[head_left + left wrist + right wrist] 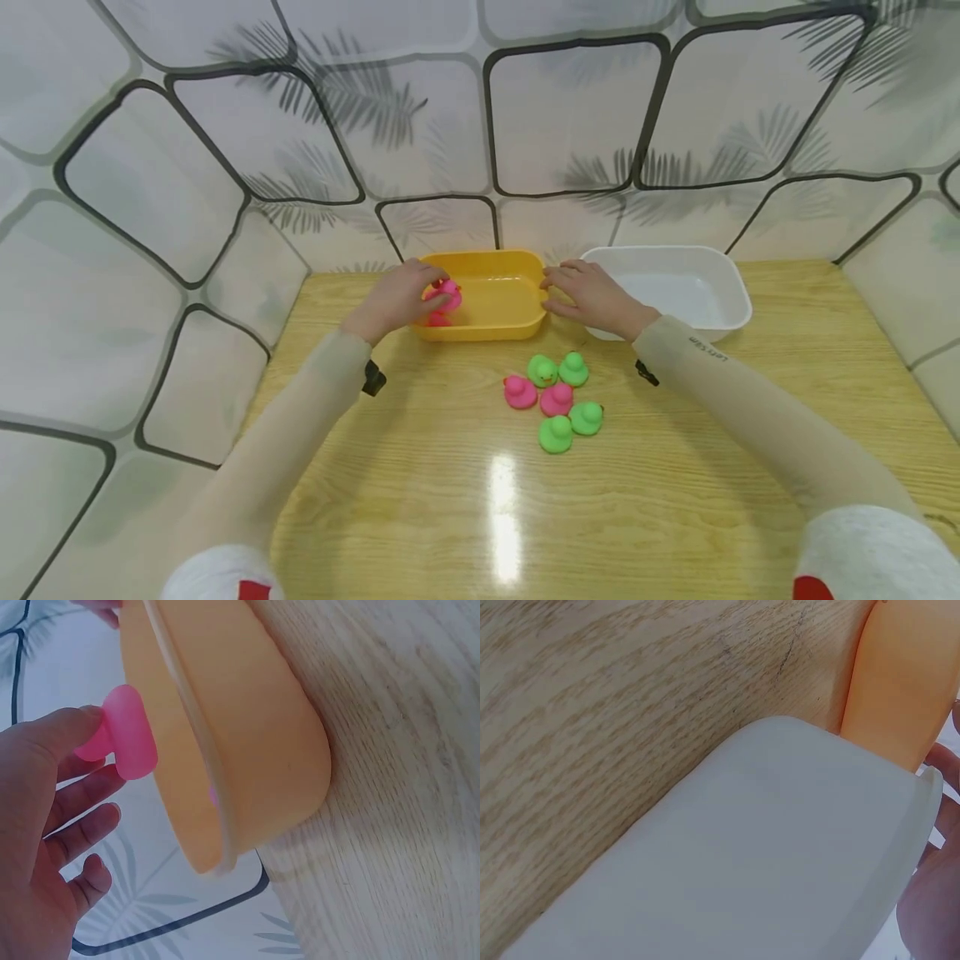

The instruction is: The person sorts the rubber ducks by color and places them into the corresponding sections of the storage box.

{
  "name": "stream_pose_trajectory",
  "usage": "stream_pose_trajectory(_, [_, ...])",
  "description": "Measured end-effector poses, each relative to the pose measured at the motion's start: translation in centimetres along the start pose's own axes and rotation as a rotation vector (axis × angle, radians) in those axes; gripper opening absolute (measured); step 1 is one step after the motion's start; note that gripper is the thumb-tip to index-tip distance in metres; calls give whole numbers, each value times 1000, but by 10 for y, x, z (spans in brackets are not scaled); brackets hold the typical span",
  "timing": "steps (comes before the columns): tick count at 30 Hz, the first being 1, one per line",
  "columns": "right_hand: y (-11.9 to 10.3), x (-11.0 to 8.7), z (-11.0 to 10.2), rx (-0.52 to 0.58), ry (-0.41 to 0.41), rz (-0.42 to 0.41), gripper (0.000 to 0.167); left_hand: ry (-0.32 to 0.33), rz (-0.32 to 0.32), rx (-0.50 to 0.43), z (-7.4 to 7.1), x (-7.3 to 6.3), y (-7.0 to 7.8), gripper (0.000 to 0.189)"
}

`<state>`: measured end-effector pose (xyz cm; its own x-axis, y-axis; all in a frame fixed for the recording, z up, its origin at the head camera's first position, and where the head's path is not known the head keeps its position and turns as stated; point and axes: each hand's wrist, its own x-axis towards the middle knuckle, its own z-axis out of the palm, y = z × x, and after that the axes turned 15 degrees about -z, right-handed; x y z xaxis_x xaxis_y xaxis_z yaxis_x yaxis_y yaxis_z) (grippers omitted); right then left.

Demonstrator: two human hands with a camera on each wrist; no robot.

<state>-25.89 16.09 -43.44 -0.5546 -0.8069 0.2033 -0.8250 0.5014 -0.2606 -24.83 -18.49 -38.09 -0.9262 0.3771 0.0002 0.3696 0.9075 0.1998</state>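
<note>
A pink rubber duck [450,293] is pinched between the thumb and fingers of my left hand [397,302], above the left end of the yellow basin [487,333]. In the left wrist view this duck [135,735] hangs just over the basin's rim, with the other fingers loosely spread. Below it, another pink duck [438,320] lies inside the basin, partly hidden by the hand. My right hand [592,296] has its fingertips at the basin's right rim, fingers loosely extended. In the right wrist view only the edge of that hand [934,907] shows.
A white basin [712,287] stands right of the yellow one, under the right hand and forearm. In front lie green ducks [556,434] and two pink ducks [519,392] in a cluster on the wooden table [420,483]. A patterned wall [442,125] rises behind.
</note>
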Motion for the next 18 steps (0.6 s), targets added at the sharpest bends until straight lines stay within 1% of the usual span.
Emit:
stream_pose_trajectory(5, [0, 0, 0, -5, -1, 1, 39, -21, -40, -27, 3, 8, -5, 27])
stream_pose_trajectory(9, [-1, -1, 1, -4, 4, -4, 39, -30, -65, -23, 7, 12, -5, 29])
stream_pose_trajectory(14, [-1, -1, 2, -6, 14, -15, 38, -43, -55, -22, 11, 11, -1, 36])
stream_pose_trajectory(18, [0, -1, 2, -4, 10, -13, 38, -48, -45, -1, 12, 7, 1, 33])
